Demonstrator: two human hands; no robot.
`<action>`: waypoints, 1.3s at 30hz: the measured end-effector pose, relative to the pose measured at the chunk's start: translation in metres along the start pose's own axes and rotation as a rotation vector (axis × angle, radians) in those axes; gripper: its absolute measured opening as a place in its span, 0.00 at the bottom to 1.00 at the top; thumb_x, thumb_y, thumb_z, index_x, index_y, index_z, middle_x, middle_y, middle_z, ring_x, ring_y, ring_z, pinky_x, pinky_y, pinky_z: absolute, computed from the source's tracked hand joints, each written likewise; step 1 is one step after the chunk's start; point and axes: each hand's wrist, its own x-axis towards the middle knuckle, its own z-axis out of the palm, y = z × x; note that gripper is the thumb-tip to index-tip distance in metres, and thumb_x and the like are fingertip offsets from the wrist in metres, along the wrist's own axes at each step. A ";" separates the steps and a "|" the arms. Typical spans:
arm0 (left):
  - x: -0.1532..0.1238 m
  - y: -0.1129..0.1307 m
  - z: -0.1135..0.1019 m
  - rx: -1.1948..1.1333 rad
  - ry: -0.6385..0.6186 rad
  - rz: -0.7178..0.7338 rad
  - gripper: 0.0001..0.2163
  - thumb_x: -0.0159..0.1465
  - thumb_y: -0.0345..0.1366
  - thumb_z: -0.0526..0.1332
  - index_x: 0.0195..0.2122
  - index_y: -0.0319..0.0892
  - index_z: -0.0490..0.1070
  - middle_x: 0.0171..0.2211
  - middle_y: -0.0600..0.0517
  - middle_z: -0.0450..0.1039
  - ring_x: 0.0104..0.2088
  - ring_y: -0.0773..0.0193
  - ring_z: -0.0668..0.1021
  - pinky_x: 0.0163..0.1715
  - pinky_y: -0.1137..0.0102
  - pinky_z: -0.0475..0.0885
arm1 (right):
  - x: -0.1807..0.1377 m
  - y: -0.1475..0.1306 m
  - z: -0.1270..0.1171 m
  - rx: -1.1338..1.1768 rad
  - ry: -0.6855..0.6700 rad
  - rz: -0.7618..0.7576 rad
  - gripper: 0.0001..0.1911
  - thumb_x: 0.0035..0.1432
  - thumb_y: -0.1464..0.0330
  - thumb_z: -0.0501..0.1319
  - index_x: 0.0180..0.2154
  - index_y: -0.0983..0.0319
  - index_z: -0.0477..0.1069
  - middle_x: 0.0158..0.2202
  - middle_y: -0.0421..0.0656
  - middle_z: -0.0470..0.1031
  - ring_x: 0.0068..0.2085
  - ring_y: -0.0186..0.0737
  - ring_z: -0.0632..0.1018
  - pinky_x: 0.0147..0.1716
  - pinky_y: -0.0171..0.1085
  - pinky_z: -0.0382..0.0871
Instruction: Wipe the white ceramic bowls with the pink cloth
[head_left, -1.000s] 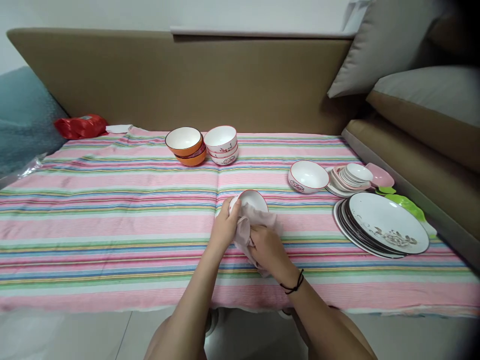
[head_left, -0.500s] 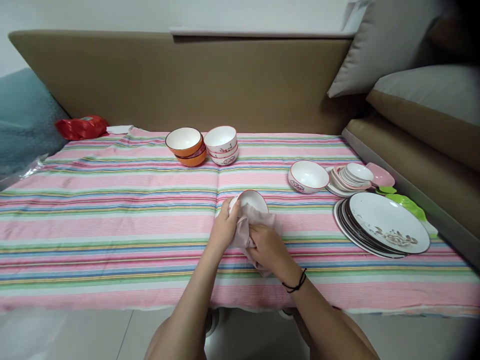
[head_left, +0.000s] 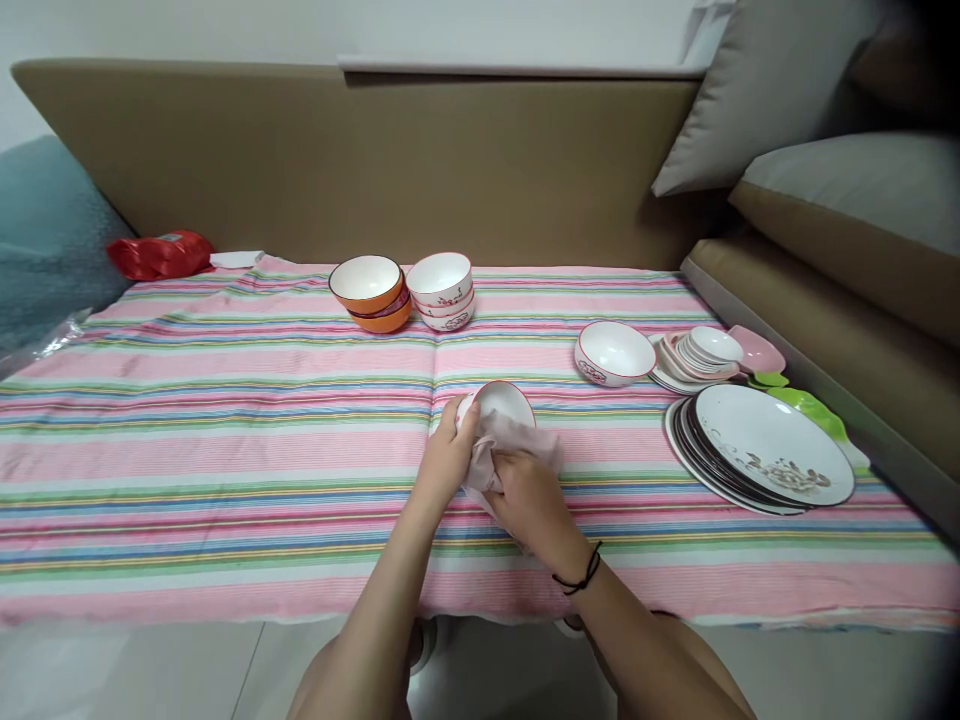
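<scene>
A white bowl (head_left: 508, 398) with a red rim is tilted in front of me, and my left hand (head_left: 450, 445) grips its left side. My right hand (head_left: 529, 497) is closed on a pale pink cloth (head_left: 517, 436), pressed against the bowl's near rim. The cloth drapes over the lower part of the bowl and hides it. Part of the cloth hangs below my right hand. A similar red-rimmed bowl (head_left: 615, 353) stands to the right on the striped cloth (head_left: 300, 450).
Orange bowls (head_left: 369, 290) and white bowls (head_left: 441, 285) are stacked at the back. On the right lie large plates (head_left: 772, 445), small dishes (head_left: 709, 350), a pink dish (head_left: 757, 350) and a green leaf-shaped dish (head_left: 814, 415). A red package (head_left: 161, 255) rests at the back left.
My right hand has shifted slightly left and the cloth's folds have changed shape against the bowl. My left hand keeps its hold. The whole view has drifted a little.
</scene>
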 end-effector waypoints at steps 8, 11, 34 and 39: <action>0.000 0.002 0.000 -0.021 0.005 -0.005 0.21 0.67 0.50 0.49 0.55 0.45 0.66 0.55 0.46 0.70 0.57 0.53 0.70 0.58 0.58 0.62 | 0.000 -0.003 0.002 0.051 0.055 0.004 0.07 0.53 0.77 0.56 0.29 0.64 0.72 0.30 0.46 0.77 0.32 0.42 0.75 0.34 0.39 0.67; 0.001 0.001 -0.002 -0.010 0.000 -0.009 0.21 0.67 0.51 0.49 0.55 0.46 0.66 0.55 0.46 0.70 0.55 0.53 0.71 0.57 0.58 0.62 | -0.003 -0.004 -0.001 0.215 0.105 -0.014 0.06 0.53 0.76 0.56 0.26 0.62 0.67 0.25 0.41 0.73 0.25 0.37 0.71 0.26 0.35 0.62; -0.001 0.002 -0.003 -0.013 -0.011 -0.019 0.22 0.67 0.52 0.49 0.57 0.47 0.65 0.57 0.46 0.69 0.57 0.53 0.70 0.57 0.60 0.62 | -0.007 0.000 -0.010 0.565 0.014 0.046 0.09 0.54 0.73 0.57 0.24 0.61 0.61 0.21 0.35 0.65 0.23 0.32 0.66 0.23 0.32 0.58; -0.003 0.004 -0.001 0.017 0.000 0.006 0.23 0.67 0.52 0.49 0.57 0.47 0.65 0.59 0.47 0.67 0.59 0.54 0.69 0.58 0.60 0.61 | -0.002 0.008 -0.006 0.171 0.026 -0.069 0.12 0.52 0.78 0.58 0.38 0.63 0.72 0.40 0.47 0.77 0.43 0.46 0.75 0.46 0.44 0.67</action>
